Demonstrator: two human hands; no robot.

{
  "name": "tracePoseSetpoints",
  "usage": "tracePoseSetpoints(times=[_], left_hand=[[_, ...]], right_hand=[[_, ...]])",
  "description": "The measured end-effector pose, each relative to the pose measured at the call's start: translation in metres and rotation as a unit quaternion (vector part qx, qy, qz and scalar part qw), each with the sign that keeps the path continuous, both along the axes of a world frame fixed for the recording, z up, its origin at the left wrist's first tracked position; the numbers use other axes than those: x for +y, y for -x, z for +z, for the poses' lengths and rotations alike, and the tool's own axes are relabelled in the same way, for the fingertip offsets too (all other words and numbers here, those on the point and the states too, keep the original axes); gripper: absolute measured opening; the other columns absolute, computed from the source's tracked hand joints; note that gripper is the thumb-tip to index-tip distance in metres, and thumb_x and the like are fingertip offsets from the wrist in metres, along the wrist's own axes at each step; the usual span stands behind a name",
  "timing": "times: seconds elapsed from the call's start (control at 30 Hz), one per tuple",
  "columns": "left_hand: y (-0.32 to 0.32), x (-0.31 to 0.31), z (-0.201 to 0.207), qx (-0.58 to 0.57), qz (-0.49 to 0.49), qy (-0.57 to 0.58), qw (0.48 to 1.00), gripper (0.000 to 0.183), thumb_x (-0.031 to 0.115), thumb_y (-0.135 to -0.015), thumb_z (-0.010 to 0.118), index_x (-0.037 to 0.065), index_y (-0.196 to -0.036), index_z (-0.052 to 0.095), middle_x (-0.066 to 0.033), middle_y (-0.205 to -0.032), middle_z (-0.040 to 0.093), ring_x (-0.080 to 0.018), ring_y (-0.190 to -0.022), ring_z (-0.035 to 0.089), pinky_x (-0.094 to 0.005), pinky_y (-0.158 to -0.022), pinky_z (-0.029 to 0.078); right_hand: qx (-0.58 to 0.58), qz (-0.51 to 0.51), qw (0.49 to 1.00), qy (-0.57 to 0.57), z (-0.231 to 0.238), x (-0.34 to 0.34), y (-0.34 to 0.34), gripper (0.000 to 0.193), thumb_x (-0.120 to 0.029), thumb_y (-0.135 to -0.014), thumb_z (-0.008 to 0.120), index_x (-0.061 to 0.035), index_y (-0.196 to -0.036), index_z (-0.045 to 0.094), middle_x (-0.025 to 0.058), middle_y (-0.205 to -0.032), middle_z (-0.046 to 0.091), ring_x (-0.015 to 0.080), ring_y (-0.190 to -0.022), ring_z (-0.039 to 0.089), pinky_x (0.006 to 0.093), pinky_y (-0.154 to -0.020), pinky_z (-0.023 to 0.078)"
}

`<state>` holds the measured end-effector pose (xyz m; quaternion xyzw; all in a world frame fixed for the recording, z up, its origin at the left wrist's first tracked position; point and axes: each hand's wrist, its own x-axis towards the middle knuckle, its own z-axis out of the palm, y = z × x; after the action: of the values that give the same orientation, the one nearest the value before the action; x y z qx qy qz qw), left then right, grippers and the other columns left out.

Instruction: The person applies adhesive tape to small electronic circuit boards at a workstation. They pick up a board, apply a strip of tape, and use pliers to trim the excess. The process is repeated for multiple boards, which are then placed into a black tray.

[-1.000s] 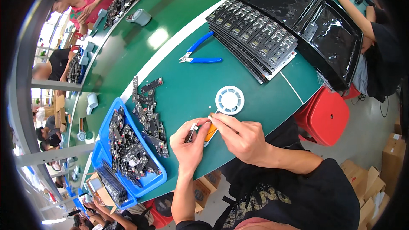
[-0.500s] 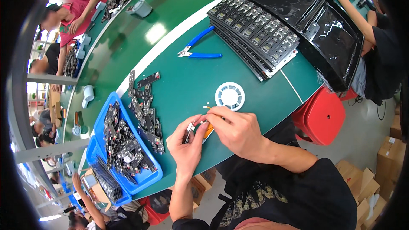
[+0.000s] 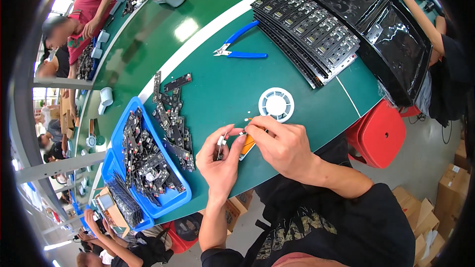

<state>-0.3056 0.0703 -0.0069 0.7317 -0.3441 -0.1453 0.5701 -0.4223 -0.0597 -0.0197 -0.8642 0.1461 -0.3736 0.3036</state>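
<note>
My left hand (image 3: 219, 163) is closed on a small dark circuit board (image 3: 220, 147) with a whitish part on it, held upright between thumb and fingers. Close beside it, my right hand (image 3: 287, 148) pinches at a small piece by my left fingertips; the fingers mostly cover it, so its kind cannot be made out. Between the hands shows an orange flat item with a white edge (image 3: 249, 142), partly hidden. A white spoked round disc (image 3: 276, 105) lies just beyond my right hand. Tiny pale bits lie near my fingertips.
To the left, loose circuit boards (image 3: 173, 118) lie beside a blue bin (image 3: 183, 199) full of boards. Blue-handled cutters (image 3: 242, 54) rest farther off. Stacked board panels (image 3: 307, 29) and a black tray (image 3: 368, 44) stand far right, a red stool (image 3: 378, 133) below. Other people work nearby.
The whole view has shifted slightly, the table's contents sliding right in the picture. My hands stay close together, fingertips a little apart now, and more of the orange item shows between them.
</note>
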Motion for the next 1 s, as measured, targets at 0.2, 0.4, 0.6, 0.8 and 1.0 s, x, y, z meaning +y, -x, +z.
tracePoseSetpoints(times=[0.2, 0.4, 0.6, 0.8, 1.0], left_hand=[[-0.003, -0.001, -0.003, 0.004, 0.003, 0.022, 1.000, 0.038, -0.008, -0.087, 0.081, 0.001, -0.123, 0.072, -0.0063, -0.102, 0.079, 0.0035, -0.057, 0.035, -0.0163, -0.049, 0.027], [-0.002, 0.000, -0.004, -0.010, 0.004, 0.022, 1.000, 0.038, -0.008, -0.086, 0.082, 0.001, -0.122, 0.072, -0.0061, -0.100, 0.079, 0.0030, -0.057, 0.034, -0.0166, -0.049, 0.026], [0.001, -0.004, -0.004, -0.010, 0.006, 0.024, 1.000, 0.038, -0.007, -0.086, 0.083, 0.000, -0.121, 0.072, -0.0062, -0.099, 0.079, 0.0027, -0.056, 0.035, -0.0168, -0.049, 0.027], [0.004, -0.003, -0.004, 0.011, 0.045, 0.020, 0.999, 0.031, -0.004, -0.086, 0.084, 0.001, -0.115, 0.075, -0.0030, -0.097, 0.081, 0.0028, -0.057, 0.037, -0.0174, -0.050, 0.029], [-0.006, -0.001, -0.004, -0.054, -0.015, 0.027, 0.998, 0.031, -0.003, -0.086, 0.084, 0.003, -0.115, 0.076, -0.0028, -0.100, 0.081, 0.0024, -0.057, 0.041, -0.0169, -0.050, 0.031]], right_hand=[[0.007, 0.023, 1.000, 0.000, -0.002, -0.001, 0.002, 0.017, -0.005, -0.087, 0.071, -0.0009, -0.104, 0.069, 0.0067, -0.107, 0.067, 0.0211, -0.067, 0.072, 0.0334, -0.056, 0.056], [-0.009, 0.017, 0.999, 0.038, -0.002, -0.001, 0.004, 0.021, -0.007, -0.086, 0.072, 0.0004, -0.105, 0.069, 0.0072, -0.107, 0.067, 0.0207, -0.068, 0.072, 0.0327, -0.058, 0.056], [-0.016, 0.020, 0.999, 0.040, -0.003, -0.006, 0.007, 0.022, -0.008, -0.085, 0.073, 0.0013, -0.105, 0.069, 0.0075, -0.105, 0.067, 0.0212, -0.069, 0.072, 0.0325, -0.058, 0.056], [0.011, 0.021, 1.000, 0.020, -0.001, -0.003, 0.004, 0.021, -0.006, -0.085, 0.073, -0.0013, -0.105, 0.070, 0.0075, -0.107, 0.068, 0.0228, -0.070, 0.073, 0.0339, -0.060, 0.058], [0.020, 0.019, 0.999, -0.034, 0.013, 0.001, 0.000, 0.015, -0.001, -0.088, 0.075, -0.0017, -0.103, 0.070, 0.0089, -0.101, 0.068, 0.0254, -0.071, 0.073, 0.0370, -0.059, 0.057]])
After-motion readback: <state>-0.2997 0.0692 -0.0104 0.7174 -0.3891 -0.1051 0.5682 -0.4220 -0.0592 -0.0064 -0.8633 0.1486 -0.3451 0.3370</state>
